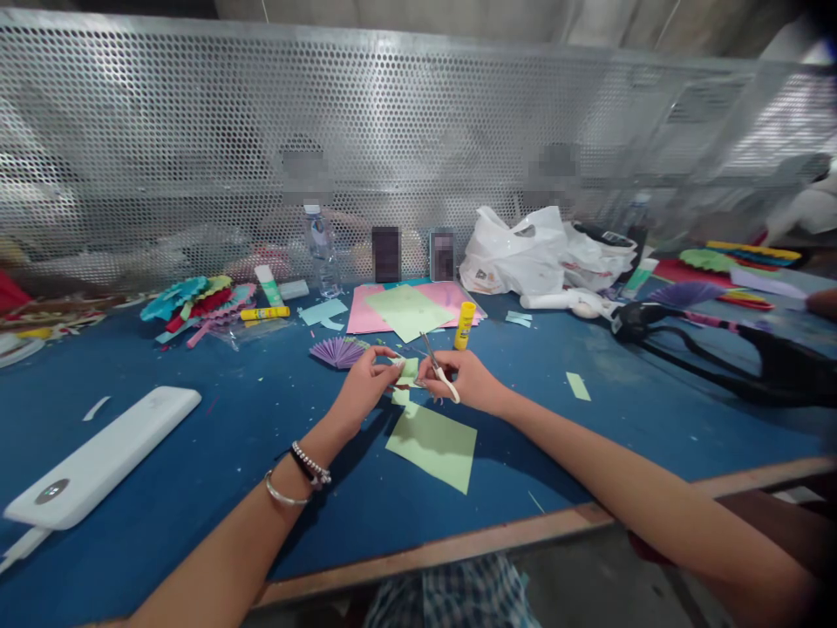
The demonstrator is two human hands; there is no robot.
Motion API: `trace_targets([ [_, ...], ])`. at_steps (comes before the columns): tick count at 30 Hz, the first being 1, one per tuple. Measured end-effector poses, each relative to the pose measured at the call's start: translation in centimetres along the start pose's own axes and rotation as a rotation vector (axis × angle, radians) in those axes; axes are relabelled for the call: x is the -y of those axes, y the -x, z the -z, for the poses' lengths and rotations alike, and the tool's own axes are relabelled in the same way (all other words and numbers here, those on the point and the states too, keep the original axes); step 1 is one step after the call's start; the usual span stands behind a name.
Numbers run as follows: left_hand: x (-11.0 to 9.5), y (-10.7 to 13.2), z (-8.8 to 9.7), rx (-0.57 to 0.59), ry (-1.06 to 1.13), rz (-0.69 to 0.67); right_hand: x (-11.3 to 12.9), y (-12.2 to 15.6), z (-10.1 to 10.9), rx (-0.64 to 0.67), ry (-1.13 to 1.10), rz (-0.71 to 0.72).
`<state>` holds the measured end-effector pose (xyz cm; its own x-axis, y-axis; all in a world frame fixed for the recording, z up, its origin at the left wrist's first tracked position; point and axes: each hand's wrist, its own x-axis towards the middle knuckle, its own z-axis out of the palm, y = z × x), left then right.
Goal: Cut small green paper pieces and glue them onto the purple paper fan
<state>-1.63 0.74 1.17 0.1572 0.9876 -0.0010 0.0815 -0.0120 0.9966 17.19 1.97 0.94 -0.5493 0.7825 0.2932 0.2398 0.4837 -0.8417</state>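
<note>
A small piece of light green paper (409, 372) is pinched between the fingertips of my left hand (367, 382). My right hand (467, 377) is closed on a pair of scissors (445, 380) with pale handles, blades pointing up and away. The right fingertips are close to the green piece; whether they touch it I cannot tell. Just below both hands, a larger light green sheet (439, 447) lies on the table. A purple pleated paper fan (336, 351) rests beyond my left hand. Beyond my right hand, a yellow glue stick (465, 324) stands upright.
The blue table (346, 515) carries pink and green sheets (366, 312), a water bottle (322, 253), two phones (386, 253), a white plastic bag (513, 253), a black strap (712, 358), coloured paper fans (196, 305) and a white power bank (108, 458). A perforated metal screen (392, 113) stands behind.
</note>
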Motion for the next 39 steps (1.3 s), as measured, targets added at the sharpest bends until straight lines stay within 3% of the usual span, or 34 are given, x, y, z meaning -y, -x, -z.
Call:
trace_targets([
  [8,-0.8,0.5,-0.4,0.003,0.116,0.021,-0.1,0.0,0.0,0.007,0.230,0.095],
  [16,-0.2,0.3,0.0,0.220,-0.051,-0.001,-0.2,-0.1,0.3,-0.015,0.299,0.094],
  [21,-0.1,0.0,0.7,0.123,-0.114,-0.030,0.6,0.0,2.1,0.188,0.185,-0.014],
  [28,-0.2,0.2,1.2,0.218,-0.240,-0.057,0.4,0.1,4.7,0.609,0.108,-0.278],
  [34,-0.4,0.6,0.7,0.320,-0.208,-0.017,-0.2,-0.1,4.2,0.680,0.060,-0.286],
  [39,-0.6,0.9,0.4,0.314,-0.168,0.010,0.2,-0.2,3.8,0.660,0.052,-0.220],
])
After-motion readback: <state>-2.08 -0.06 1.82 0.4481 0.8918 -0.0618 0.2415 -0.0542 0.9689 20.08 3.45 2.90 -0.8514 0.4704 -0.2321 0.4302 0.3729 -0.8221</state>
